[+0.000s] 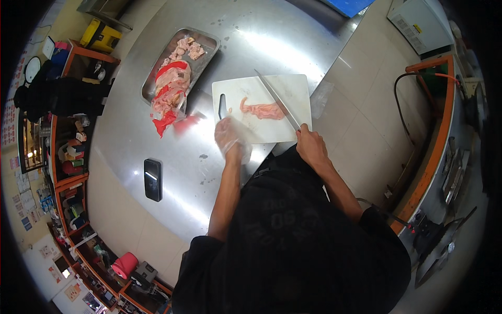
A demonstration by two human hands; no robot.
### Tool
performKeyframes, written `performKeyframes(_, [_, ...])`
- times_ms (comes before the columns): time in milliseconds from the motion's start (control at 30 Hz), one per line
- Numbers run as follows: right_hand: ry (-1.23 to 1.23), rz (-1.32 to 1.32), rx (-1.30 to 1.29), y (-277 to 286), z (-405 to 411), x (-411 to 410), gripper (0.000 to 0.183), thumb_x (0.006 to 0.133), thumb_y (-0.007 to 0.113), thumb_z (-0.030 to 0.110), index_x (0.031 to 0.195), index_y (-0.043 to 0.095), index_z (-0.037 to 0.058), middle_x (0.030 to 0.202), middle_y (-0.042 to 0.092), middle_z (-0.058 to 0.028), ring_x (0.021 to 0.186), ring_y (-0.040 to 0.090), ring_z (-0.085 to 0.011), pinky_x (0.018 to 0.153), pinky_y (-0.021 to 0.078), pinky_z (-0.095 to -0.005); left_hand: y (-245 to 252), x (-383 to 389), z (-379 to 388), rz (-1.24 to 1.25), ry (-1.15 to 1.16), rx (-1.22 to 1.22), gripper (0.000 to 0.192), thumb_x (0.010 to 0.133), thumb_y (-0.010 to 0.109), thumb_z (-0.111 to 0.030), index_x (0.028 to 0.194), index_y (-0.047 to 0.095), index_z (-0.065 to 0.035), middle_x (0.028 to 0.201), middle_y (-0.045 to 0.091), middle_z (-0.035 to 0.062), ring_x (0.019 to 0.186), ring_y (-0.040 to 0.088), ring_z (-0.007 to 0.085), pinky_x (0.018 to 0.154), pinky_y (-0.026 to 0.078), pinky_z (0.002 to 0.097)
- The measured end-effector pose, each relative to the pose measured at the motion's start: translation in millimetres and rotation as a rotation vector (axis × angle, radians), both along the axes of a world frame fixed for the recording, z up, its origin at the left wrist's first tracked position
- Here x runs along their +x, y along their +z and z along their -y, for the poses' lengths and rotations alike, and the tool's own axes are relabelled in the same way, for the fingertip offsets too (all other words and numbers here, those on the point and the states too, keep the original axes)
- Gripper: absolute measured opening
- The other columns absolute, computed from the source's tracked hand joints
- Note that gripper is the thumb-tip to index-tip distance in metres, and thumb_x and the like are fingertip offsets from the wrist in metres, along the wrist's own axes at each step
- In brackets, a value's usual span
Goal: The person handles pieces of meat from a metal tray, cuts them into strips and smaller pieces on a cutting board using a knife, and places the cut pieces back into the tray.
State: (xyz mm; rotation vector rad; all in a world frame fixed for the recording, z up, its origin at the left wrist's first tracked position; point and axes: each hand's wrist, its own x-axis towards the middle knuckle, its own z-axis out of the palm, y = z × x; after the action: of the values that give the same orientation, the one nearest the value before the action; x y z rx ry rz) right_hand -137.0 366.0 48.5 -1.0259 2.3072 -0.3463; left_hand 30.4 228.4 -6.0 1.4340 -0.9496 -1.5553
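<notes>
My right hand (311,144) grips the handle of a long kitchen knife (277,98). Its blade slants across a white cutting board (229,89), over the right end of a strip of raw, pinkish meat or skin (261,110). My left hand (227,135), in a loose clear plastic glove, is over the board's lower left corner, below the handle slot. Motion blurs its fingers, so whether they hold anything is unclear. A tiny scrap (230,110) lies just above it. To the left, a metal tray (202,68) holds raw meat pieces (182,49) and a red-and-clear plastic bag (170,88) of meat.
A black smartphone (153,179) lies on the stainless steel table (188,165). Part of the bag overhangs the tray. Clear plastic film (323,98) is beside the board at the table's right edge. At right stands an orange-framed counter (429,165); a person in dark clothing (64,94) is at far left.
</notes>
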Motion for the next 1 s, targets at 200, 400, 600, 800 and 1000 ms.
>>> performKeyframes(200, [0.064,0.068,-0.032,6.4,3.3,12.8,0.022,0.090,0.045,0.020,0.091,0.046,-0.0024,0.076,0.060,-0.0292,0.074,0.058,-0.0485,0.070,0.0455,-0.0543,27.4,-23.5,0.5,0.474,-0.467,-1.171,0.030,0.071,0.065,-0.006,0.100,0.060,-0.0082,0.093,0.061,0.0085,0.087,0.058,0.0278,0.081,0.045,0.0386])
performKeyframes(400, [0.022,0.062,0.033,-4.4,26.1,12.8,0.020,0.090,0.045,0.017,0.094,0.045,-0.0027,0.079,0.059,-0.0309,0.077,0.058,-0.0489,0.071,0.0447,-0.0550,15.5,-55.8,0.8,0.711,-0.790,-1.226,0.036,0.064,0.066,-0.010,0.099,0.059,-0.0121,0.089,0.059,0.0045,0.092,0.054,0.0267,0.088,0.038,0.0417])
performKeyframes(600, [0.031,0.156,-0.130,-15.4,29.0,-5.4,0.023,0.090,0.045,0.019,0.093,0.045,-0.0040,0.077,0.058,-0.0320,0.076,0.056,-0.0494,0.070,0.0436,-0.0540,27.8,-48.9,7.0,0.904,-1.221,-1.016,0.027,0.064,0.068,-0.018,0.089,0.060,-0.0120,0.087,0.059,0.0049,0.091,0.054,0.0257,0.082,0.039,0.0411])
performKeyframes(800, [-0.053,0.148,-0.176,-11.4,14.4,-9.6,0.022,0.090,0.046,0.018,0.088,0.046,-0.0042,0.071,0.056,-0.0318,0.072,0.055,-0.0491,0.067,0.0427,-0.0528,19.4,-67.4,-6.5,0.888,-0.831,-1.236,0.018,0.066,0.066,-0.026,0.073,0.061,-0.0093,0.081,0.059,0.0086,0.083,0.055,0.0259,0.077,0.040,0.0417])
performKeyframes(1000, [-0.027,0.078,-0.103,-9.9,24.7,1.3,0.022,0.090,0.045,0.019,0.095,0.045,-0.0027,0.076,0.058,-0.0310,0.075,0.057,-0.0478,0.070,0.0429,-0.0551,34.4,-29.7,-1.5,1.001,-1.526,-0.834,0.031,0.068,0.065,-0.025,0.094,0.060,-0.0091,0.086,0.059,0.0108,0.090,0.054,0.0279,0.078,0.041,0.0415])
